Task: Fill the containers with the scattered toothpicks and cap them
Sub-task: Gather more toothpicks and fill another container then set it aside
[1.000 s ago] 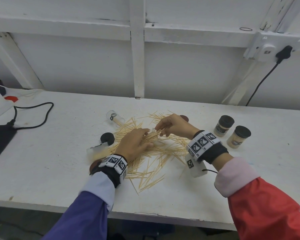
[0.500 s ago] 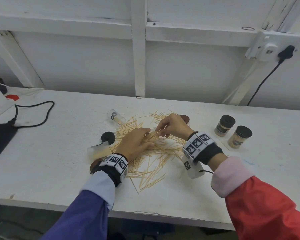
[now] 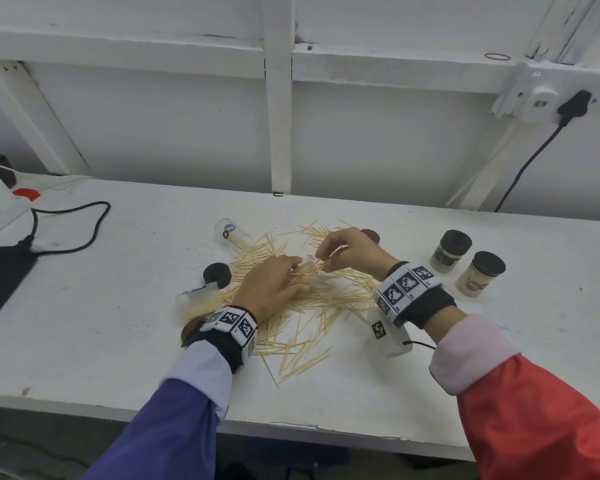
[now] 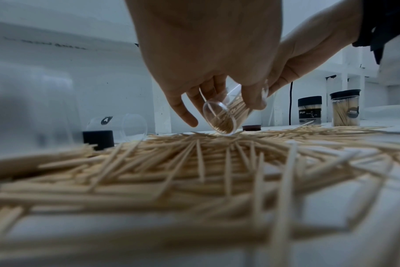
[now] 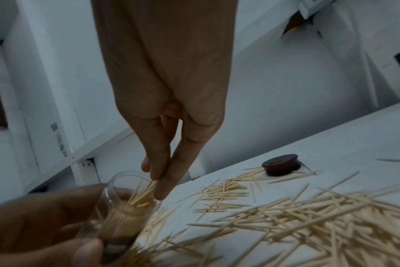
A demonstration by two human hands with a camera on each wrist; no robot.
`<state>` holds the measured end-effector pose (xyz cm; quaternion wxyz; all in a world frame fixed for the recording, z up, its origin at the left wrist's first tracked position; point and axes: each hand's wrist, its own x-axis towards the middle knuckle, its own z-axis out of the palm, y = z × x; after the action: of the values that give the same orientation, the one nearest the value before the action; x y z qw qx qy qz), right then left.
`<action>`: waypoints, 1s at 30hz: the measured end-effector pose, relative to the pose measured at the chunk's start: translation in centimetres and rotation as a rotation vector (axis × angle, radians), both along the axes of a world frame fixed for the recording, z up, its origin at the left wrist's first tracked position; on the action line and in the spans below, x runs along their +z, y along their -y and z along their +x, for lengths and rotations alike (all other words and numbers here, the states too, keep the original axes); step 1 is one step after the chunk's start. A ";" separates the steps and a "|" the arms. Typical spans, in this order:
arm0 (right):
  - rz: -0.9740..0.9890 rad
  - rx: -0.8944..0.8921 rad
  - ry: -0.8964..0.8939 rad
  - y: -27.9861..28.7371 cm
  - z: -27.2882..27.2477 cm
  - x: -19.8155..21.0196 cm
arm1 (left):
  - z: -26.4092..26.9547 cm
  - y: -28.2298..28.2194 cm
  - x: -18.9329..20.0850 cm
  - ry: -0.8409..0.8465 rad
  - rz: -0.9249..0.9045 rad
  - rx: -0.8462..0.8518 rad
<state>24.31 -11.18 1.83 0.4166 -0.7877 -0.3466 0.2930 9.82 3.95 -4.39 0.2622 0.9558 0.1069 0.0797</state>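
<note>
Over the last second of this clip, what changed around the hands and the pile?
Very little. The right hand rose slightly, still feeding toothpicks into the clear container that the left hand keeps gripping. The scattered pile, two capped jars and loose caps stayed put.

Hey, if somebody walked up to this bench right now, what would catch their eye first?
The sprawl of toothpicks across the middle of the white bench. Above it the left hand holds a clear jar tilted, while the right hand pinches toothpicks at its mouth. Two capped jars stand at the right, and an open jar lies on its side behind the pile.
</note>
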 end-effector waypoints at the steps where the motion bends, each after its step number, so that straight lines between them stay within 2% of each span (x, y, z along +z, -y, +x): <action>1: 0.024 -0.011 -0.004 -0.1 -0.1 -0.1 | 0.0 0.0 0.0 -0.003 0.000 -0.005; 8: 0.078 -0.017 0.181 -0.9 -1.2 -1.1 | -0.1 0.2 0.2 -0.002 -0.006 0.010; 14: 0.163 -0.092 0.001 -0.8 -1.2 -1.1 | -0.1 -0.2 -0.1 0.048 0.006 0.088; 17: 0.218 -0.170 0.033 -0.5 -1.1 -1.6 | -0.1 -0.1 0.0 0.068 0.008 0.098; 20: 0.182 -0.231 0.039 -0.3 -0.9 -2.3 | -0.1 -0.1 0.2 0.080 0.021 0.111; 22: 0.130 -0.227 -0.087 -0.1 -0.8 -2.6 | -0.1 -0.1 0.2 0.087 0.027 0.113; 25: 0.195 -0.226 -0.232 0.1 -1.0 -2.6 | -0.1 0.0 0.2 0.083 0.033 0.112; 30: 0.216 -0.207 -0.028 -0.5 -1.5 -2.3 | -0.1 0.0 0.2 0.061 0.015 0.073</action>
<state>22.79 -10.68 -0.52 0.5316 -0.7657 -0.2873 0.2203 9.76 3.91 -4.21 0.2551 0.9503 0.1330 0.1189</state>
